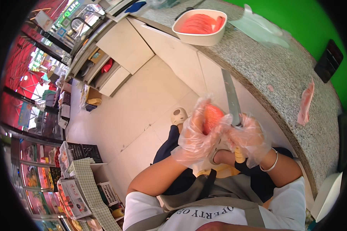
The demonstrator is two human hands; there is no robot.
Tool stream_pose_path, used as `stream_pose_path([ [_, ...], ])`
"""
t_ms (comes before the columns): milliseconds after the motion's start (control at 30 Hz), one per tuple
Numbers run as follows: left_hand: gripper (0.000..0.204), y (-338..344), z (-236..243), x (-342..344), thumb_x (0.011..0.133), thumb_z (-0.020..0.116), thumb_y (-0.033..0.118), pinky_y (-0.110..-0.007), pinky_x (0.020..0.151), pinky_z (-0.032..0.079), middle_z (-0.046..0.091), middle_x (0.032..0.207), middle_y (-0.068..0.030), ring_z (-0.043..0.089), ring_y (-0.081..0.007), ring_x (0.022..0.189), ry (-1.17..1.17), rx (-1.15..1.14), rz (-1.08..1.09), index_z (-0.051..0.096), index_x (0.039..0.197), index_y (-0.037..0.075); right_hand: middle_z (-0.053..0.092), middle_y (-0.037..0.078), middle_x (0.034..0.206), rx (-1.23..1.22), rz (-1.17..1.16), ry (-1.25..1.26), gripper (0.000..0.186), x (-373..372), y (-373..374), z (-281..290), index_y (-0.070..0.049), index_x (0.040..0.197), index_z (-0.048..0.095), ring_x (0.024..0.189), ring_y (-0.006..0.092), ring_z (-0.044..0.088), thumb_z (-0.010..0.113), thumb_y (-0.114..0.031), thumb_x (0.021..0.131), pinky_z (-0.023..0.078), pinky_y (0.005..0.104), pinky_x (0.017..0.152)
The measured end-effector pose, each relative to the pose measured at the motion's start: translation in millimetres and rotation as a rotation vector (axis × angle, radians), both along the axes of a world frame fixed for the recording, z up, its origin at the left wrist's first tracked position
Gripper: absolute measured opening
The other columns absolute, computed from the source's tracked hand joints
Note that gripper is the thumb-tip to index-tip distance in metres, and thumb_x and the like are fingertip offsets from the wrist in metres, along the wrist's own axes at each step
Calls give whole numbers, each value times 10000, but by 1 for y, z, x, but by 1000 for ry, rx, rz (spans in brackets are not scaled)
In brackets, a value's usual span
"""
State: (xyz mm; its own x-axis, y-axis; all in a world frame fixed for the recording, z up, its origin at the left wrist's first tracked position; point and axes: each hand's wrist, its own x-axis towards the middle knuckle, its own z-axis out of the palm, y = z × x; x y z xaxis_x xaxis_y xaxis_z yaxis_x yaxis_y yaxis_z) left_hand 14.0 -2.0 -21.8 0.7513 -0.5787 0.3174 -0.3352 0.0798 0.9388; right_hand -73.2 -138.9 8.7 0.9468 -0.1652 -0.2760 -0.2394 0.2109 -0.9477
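- Evidently, the left hand [196, 133] cupped the red fruit [213, 116], clear of the counter's [264, 65] left edge.
- The right hand [251, 136] gripped the knife handle [239, 154].
- The fruit seemed soft, slippery, best cradled by its sides.

Left hand [196, 135], right hand [250, 135] — curled

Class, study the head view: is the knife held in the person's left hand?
No, the gloved right hand grips the knife, while the gloved left hand holds the red-orange piece.
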Motion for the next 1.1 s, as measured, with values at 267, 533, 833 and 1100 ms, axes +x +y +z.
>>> stream_pose_path([
  [267, 631, 4, -12, 5, 811, 719, 222, -379, 732, 489, 639, 855, -156, 634, -319, 740, -174, 45, 78, 433, 1303, -52, 596, -12, 719, 20, -107, 82, 127, 7, 7, -3, -33, 936, 615, 587, 40, 511, 652, -127, 858, 434, 216, 533],
  [533, 628, 5, -5, 1, 818, 714, 267, -381, 734, 482, 637, 824, -162, 634, -326, 725, -135, 6, 86, 440, 1296, -34, 595, -9, 714, 164, -55, -70, 99, 1, 6, -10, -28, 927, 617, 601, 56, 529, 618, -106, 866, 451, 239, 548],
  [833, 545, 0, 0, -3, 876, 650, 117, -291, 735, 490, 619, 857, -84, 605, -153, 750, 134, -62, 37, 369, 1319, -31, 584, -28, 764, 137, -126, -121, 31, -5, 15, -3, -33, 860, 592, 662, 35, 522, 563, -35, 852, 438, 218, 573],
  [1100, 479, 3, 34, 3, 950, 574, 266, -260, 779, 470, 559, 1003, -31, 547, -108, 872, 747, -101, 82, 384, 1358, 103, 547, 0, 808, 309, -37, -188, 209, -6, 7, -7, 30, 1063, 539, 684, 38, 490, 546, -41, 866, 428, 219, 610],
])
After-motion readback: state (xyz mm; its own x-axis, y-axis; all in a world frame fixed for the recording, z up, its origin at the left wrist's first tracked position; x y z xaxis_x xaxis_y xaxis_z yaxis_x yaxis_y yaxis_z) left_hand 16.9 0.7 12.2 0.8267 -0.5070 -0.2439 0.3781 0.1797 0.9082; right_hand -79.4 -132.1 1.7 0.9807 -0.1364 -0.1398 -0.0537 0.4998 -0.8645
